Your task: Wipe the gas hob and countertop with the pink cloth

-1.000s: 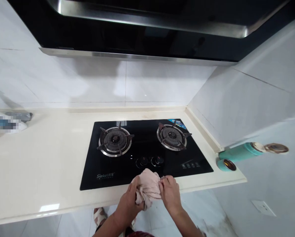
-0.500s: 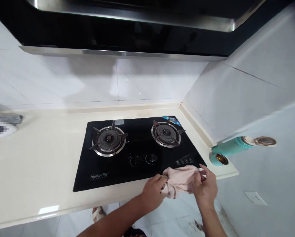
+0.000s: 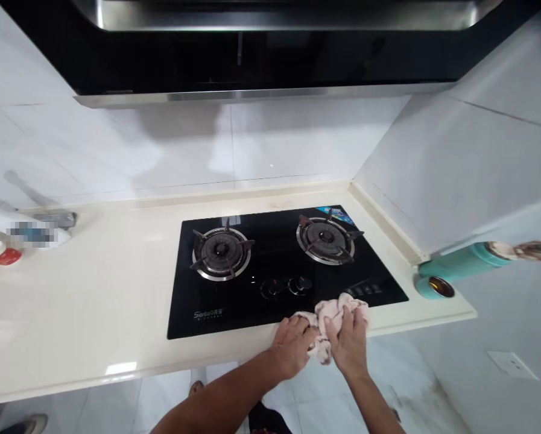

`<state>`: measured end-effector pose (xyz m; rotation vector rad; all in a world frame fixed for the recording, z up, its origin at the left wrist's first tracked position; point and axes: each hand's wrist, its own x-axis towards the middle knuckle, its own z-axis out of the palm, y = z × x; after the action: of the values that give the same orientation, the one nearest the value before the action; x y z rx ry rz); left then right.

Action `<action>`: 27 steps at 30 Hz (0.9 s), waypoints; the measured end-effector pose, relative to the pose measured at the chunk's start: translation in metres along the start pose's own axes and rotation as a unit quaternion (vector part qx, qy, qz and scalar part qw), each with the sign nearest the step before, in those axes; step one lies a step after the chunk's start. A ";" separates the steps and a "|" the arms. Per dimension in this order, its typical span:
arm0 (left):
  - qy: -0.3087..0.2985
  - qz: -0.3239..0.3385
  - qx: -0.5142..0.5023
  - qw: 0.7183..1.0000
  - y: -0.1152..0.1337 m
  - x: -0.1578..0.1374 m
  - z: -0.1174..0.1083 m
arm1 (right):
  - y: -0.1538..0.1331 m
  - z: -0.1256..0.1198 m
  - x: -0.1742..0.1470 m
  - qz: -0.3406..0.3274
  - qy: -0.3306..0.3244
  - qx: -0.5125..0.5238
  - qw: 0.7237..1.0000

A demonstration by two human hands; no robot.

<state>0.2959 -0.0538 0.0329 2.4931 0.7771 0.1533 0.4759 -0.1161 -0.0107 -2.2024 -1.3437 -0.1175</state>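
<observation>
A crumpled pale pink cloth (image 3: 327,316) lies bunched at the front edge of the black gas stove (image 3: 247,307), a corner of it drooping past the counter's edge. My left hand (image 3: 292,342) grips its left side, fingers curled over it. My right hand (image 3: 350,345) presses down on its right part with the fingers over the folds and the thumb toward the left. Just behind the cloth are two control knobs (image 3: 300,284). The left burner (image 3: 221,250) and the right burner (image 3: 327,238) sit farther back.
A range hood (image 3: 270,60) hangs low over the stove. At the right end of the cream counter (image 3: 107,289) are an open teal flask (image 3: 467,263) and a teal cup (image 3: 433,287) with amber liquid. A white bottle (image 3: 21,226) lies at the left.
My right hand has moved left, toward my left hand, and now presses on the cloth. The cloth is more bunched than before. The view has shifted, so the stove appears farther right.
</observation>
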 end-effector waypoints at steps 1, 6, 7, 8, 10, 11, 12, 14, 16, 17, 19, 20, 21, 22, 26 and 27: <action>0.002 -0.002 0.003 1.000 -0.009 -0.013 -0.006 | -0.018 0.004 -0.008 0.005 -0.004 0.008 1.000; 0.033 -0.041 0.022 0.998 -0.065 -0.103 -0.038 | -0.125 0.034 -0.053 0.024 -0.045 0.017 0.999; 0.050 -0.049 0.028 0.997 -0.077 -0.124 -0.043 | -0.147 0.041 -0.063 0.023 -0.055 0.015 0.998; 0.072 -0.054 0.036 0.995 -0.089 -0.146 -0.048 | -0.169 0.047 -0.074 0.018 -0.066 0.014 0.998; 0.120 -0.056 0.054 0.990 -0.112 -0.189 -0.057 | -0.209 0.059 -0.094 -0.004 -0.088 0.016 0.996; 0.141 -0.058 0.064 0.986 -0.123 -0.210 -0.061 | -0.229 0.064 -0.105 -0.019 -0.098 0.019 0.995; 0.158 -0.062 0.073 0.983 -0.133 -0.231 -0.064 | -0.248 0.068 -0.115 -0.034 -0.107 0.023 0.993; 0.185 -0.075 0.095 0.975 -0.153 -0.269 -0.071 | -0.282 0.076 -0.134 -0.066 -0.120 0.033 0.990; 0.210 -0.082 0.118 0.967 -0.170 -0.303 -0.077 | -0.314 0.081 -0.151 -0.097 -0.132 0.049 0.985; 0.221 -0.086 0.128 0.963 -0.178 -0.319 -0.079 | -0.328 0.083 -0.158 -0.114 -0.141 0.060 0.982; 0.244 -0.101 0.139 0.955 -0.193 -0.347 -0.083 | -0.355 0.087 -0.172 -0.150 -0.163 0.086 0.971; 0.256 -0.112 0.139 0.950 -0.199 -0.361 -0.085 | -0.368 0.089 -0.178 -0.170 -0.177 0.102 0.964; 0.267 -0.124 0.134 0.946 -0.204 -0.374 -0.087 | -0.380 0.091 -0.184 -0.190 -0.190 0.120 0.956; 0.276 -0.137 0.121 0.944 -0.209 -0.388 -0.088 | -0.392 0.094 -0.190 -0.209 -0.204 0.140 0.946; 0.291 -0.219 0.022 0.931 -0.217 -0.450 -0.089 | -0.436 0.107 -0.214 -0.292 -0.273 0.249 0.882; 0.288 -0.244 -0.010 0.926 -0.216 -0.466 -0.089 | -0.444 0.109 -0.218 -0.310 -0.294 0.283 0.859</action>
<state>-0.2205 -0.1224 0.0197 2.1546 1.5943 0.7256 -0.0295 -0.0814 0.0030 -1.2785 -2.0537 0.6871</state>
